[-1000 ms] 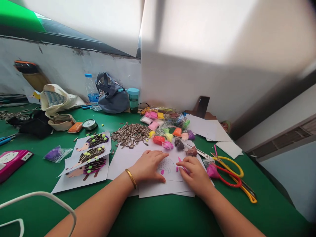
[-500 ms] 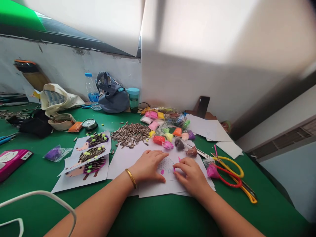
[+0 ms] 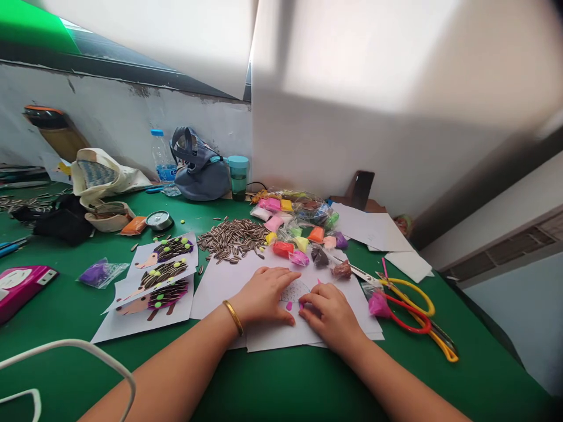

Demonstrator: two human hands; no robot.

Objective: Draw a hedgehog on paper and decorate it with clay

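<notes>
My left hand (image 3: 268, 296) lies with its fingers stretched out on a white sheet of paper (image 3: 281, 339), holding it down. A pencil drawing of a rounded, scale-patterned animal (image 3: 294, 292) shows between my hands, partly covered. One small pink clay piece (image 3: 289, 306) rests on the drawing's lower edge near my left thumb. My right hand (image 3: 332, 313) pinches another small pink clay piece (image 3: 301, 305) between thumb and index finger, at the drawing's lower right. More pink clay (image 3: 319, 282) peeks out beyond the right hand's knuckles.
Striped sunflower seeds (image 3: 235, 239) are heaped behind the paper, beside bagged colored clay (image 3: 284, 249). Red- and yellow-handled scissors (image 3: 407, 319) and a pink clay bag (image 3: 379, 305) lie at right. Finished hedgehog cards (image 3: 165, 293) lie at left. A white curved frame (image 3: 88, 347) crosses the lower left.
My right hand has shifted slightly left with the small pink clay piece, onto the drawing's lower right. My left hand has stayed where it was.
</notes>
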